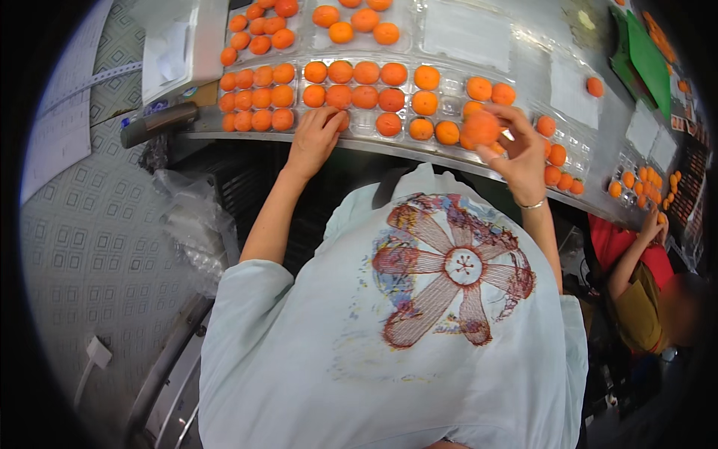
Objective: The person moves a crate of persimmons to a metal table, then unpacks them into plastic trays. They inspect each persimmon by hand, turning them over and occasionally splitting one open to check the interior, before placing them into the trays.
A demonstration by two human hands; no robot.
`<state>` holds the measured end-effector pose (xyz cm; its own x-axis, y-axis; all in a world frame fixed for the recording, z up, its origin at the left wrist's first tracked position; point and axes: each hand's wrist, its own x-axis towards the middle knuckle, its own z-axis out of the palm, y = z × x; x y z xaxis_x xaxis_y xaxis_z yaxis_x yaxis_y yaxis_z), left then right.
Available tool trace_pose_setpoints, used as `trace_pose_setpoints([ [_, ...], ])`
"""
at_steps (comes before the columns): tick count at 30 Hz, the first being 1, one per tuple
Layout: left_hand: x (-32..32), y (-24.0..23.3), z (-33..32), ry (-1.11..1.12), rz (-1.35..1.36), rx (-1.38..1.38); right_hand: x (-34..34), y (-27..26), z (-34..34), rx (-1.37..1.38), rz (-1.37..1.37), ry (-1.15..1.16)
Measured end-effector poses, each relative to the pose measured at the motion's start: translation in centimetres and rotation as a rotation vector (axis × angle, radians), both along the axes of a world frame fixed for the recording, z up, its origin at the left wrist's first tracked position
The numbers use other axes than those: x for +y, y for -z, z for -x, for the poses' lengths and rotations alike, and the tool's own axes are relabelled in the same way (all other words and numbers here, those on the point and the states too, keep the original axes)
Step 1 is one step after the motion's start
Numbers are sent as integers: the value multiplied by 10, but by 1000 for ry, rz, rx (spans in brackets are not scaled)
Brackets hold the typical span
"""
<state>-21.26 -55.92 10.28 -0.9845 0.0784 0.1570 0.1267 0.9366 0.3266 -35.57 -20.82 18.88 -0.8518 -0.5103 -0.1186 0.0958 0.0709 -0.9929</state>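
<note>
My left hand [314, 137] has its fingertips on a mandarin [343, 121] in the front row of a clear plastic tray [364, 120]. An unfilled cup of that tray lies just right of this fruit. Raised above the neighbouring clear tray [449, 105], my right hand [523, 154] grips another mandarin [481, 128] between thumb and fingers; the fruit is slightly blurred. Several mandarins sit in this second tray, among some bare cups. Part of its right side is hidden behind the hand and fruit.
A filled tray of mandarins [262, 96] stands at the left, beside a white box [182, 50]. More mandarins [364, 20] lie in trays behind. The metal table's front edge [392, 150] runs before me. Right are a green plastic piece [645, 62] and a co-worker's hand [652, 227].
</note>
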Motion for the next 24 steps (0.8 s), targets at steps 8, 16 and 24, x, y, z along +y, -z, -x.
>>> trace_pose_setpoints([
  [8,-3,-7,4,101,36,-29,-41,-37,-11,-153,288,-248],
  [16,-11,-15,-2,61,-57,-88,-62,-10,-20,-856,818,-415],
  [24,-26,-10,-3,-4,-142,-6,-89,-8,-26,-796,772,-366],
])
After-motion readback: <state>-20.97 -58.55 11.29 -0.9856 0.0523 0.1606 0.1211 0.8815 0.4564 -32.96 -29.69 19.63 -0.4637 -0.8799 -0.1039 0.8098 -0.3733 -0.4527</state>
